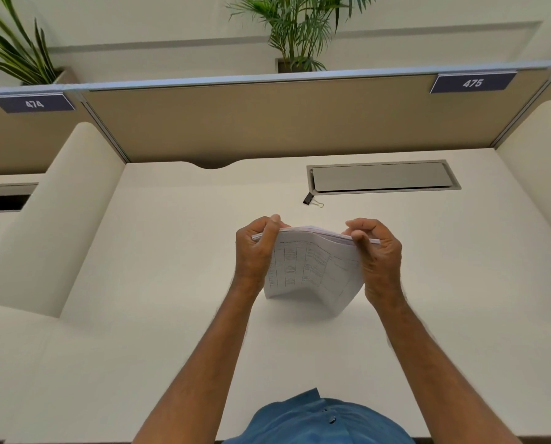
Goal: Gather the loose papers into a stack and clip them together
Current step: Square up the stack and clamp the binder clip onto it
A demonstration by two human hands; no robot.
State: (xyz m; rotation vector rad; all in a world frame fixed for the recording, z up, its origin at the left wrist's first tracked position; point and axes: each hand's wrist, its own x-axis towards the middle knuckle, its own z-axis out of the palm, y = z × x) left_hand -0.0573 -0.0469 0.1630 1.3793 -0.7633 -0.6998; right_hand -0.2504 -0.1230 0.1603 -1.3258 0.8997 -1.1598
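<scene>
A stack of white papers [315, 267] with a printed table on the front sheet stands upright on its lower edge on the white desk [171, 251]. My left hand [256, 251] grips the stack's top left corner and my right hand [376, 254] grips its top right corner. The sheets bow slightly in the middle. A small black binder clip [309, 199] with silver handles lies on the desk just beyond the stack, apart from both hands.
A grey cable hatch [383, 176] is set into the desk at the back right. A tan partition [267, 120] closes the back, with rounded white dividers at left [59, 219] and right [536, 155]. Potted plants [296, 30] stand behind the partition.
</scene>
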